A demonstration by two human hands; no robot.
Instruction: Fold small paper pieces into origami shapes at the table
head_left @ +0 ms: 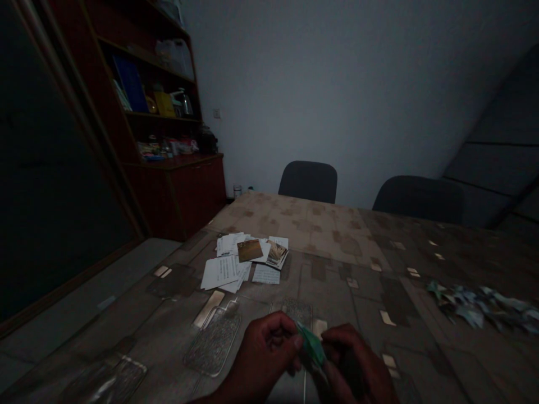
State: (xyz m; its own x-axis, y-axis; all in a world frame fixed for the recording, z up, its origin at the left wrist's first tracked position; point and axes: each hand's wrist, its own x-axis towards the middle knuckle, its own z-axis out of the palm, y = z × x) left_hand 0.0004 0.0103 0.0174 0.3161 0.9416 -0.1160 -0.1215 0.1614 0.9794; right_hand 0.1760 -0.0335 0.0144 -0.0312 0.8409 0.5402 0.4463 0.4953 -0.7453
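At the bottom middle, my left hand (273, 352) pinches the left end of a small, folded green piece of paper (311, 343). My right hand (357, 359) is at its other end, fingers curled and closed on the lower right part. The paper hangs tilted above the table between both hands; its print is too dark to read. Beyond my hands and to the left lies a loose group of white printed sheets (221, 271). A brown picture card (250, 250) rests on top of them. A pile of crumpled green and whitish papers (475, 303) lies to the right.
The table (337, 224) wears a patterned brown cover. Two grey chairs, one in the middle (309, 180) and one at the right (416, 196), stand along its far side. A dark red cabinet (197, 188) with filled shelves is at the left. The room is dim.
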